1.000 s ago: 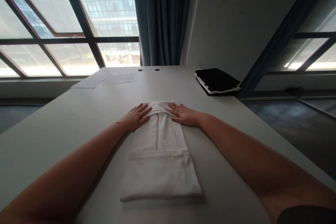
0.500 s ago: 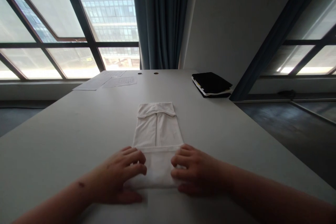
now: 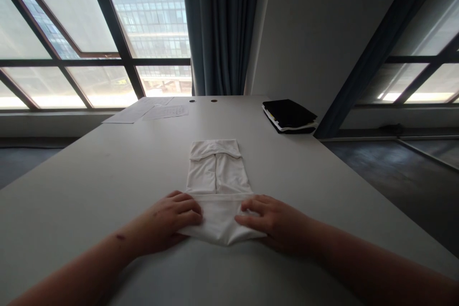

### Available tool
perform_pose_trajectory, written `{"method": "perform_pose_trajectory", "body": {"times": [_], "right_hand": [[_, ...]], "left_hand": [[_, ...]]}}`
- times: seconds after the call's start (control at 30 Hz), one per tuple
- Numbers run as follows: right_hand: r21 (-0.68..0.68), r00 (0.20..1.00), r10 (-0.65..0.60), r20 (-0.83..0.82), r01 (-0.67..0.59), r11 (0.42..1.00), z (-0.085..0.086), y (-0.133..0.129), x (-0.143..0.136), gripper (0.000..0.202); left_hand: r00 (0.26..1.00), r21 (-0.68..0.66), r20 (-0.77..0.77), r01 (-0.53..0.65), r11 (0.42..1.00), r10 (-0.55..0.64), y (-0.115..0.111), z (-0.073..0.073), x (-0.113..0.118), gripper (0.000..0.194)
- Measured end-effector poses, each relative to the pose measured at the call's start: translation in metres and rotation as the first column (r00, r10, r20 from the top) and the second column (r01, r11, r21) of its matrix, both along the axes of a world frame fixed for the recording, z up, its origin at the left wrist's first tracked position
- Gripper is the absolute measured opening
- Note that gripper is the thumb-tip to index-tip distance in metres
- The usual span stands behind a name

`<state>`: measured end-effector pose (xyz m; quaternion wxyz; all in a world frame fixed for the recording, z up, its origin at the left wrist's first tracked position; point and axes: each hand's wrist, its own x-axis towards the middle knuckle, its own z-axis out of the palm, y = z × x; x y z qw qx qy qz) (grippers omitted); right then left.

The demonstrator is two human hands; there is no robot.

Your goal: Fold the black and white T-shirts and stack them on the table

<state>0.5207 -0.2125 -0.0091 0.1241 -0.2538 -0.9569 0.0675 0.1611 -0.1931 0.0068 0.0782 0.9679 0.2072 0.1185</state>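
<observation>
A folded white cloth (image 3: 220, 174) lies lengthwise on the white table, its far end turned over in a short flap and a seam running down its middle. Its near end is folded over in a wide band. My left hand (image 3: 175, 220) grips the left side of this band, fingers curled on top and thumb hidden beneath the cloth. On the right side, my right hand (image 3: 267, 220) holds the band in the same way, its thumb also hidden. Between the hands the near edge sags to a point towards me.
Paper sheets (image 3: 134, 111) lie at the table's far left. A black folder (image 3: 289, 114) with papers inside sits at the far right. Two small dark round spots (image 3: 214, 101) show near the far edge, in front of a blue curtain (image 3: 222, 28).
Both hands have moved slightly away from me, and the near fold has shifted forward with them. Its near edge, straight before, now droops in the middle. My thumbs have gone under the cloth.
</observation>
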Motion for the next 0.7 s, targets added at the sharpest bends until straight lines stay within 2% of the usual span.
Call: {"method": "perform_pose_trajectory", "body": {"times": [0.07, 0.13, 0.2, 0.27, 0.37, 0.47, 0.57, 0.63, 0.7], "right_hand": [[0.0, 0.999, 0.047, -0.002, -0.047, 0.999, 0.002, 0.002, 0.006, 0.045], [-0.039, 0.997, 0.076, -0.025, -0.077, 0.996, 0.006, 0.002, 0.011, 0.045], [-0.129, 0.993, 0.093, -0.066, -0.101, 0.986, 0.014, 0.0, 0.014, 0.046], [-0.269, 0.987, 0.097, -0.125, -0.127, 0.955, 0.027, -0.005, 0.015, 0.045], [-0.501, 0.973, 0.09, -0.211, -0.187, 0.845, 0.051, -0.015, 0.012, 0.035], [-0.656, 0.959, 0.074, -0.274, -0.243, 0.715, 0.065, -0.02, 0.011, 0.044], [-0.725, 0.946, -0.053, -0.319, -0.208, 0.657, 0.063, -0.017, 0.012, 0.052], [-0.76, 0.912, -0.237, -0.334, -0.112, 0.64, 0.056, -0.01, 0.012, 0.052], [-0.797, 0.831, -0.431, -0.351, -0.023, 0.604, 0.049, -0.002, 0.011, 0.051]], "left_hand": [[0.999, 0.034, 0.033, 0.015, 0.999, -0.016, -0.002, 0.0, -0.002, 0.024], [0.997, 0.085, 0.078, -0.034, 0.996, 0.027, -0.004, 0.001, -0.006, 0.027], [0.988, 0.105, 0.126, -0.1, 0.989, 0.086, -0.009, 0.004, -0.011, 0.031], [0.981, 0.034, 0.161, -0.112, 0.993, 0.105, -0.016, 0.009, -0.014, 0.032], [0.97, -0.149, 0.222, -0.065, 0.987, 0.097, -0.028, 0.017, -0.015, 0.026], [0.943, -0.258, 0.292, -0.08, 0.963, 0.157, -0.035, 0.019, -0.016, 0.022], [0.901, -0.31, 0.344, -0.157, 0.938, 0.265, -0.034, 0.018, -0.014, 0.023], [0.86, -0.339, 0.365, -0.236, 0.911, 0.358, -0.028, 0.019, -0.01, 0.027], [0.814, -0.387, 0.37, -0.304, 0.871, 0.448, -0.02, 0.02, -0.004, 0.032]]}}
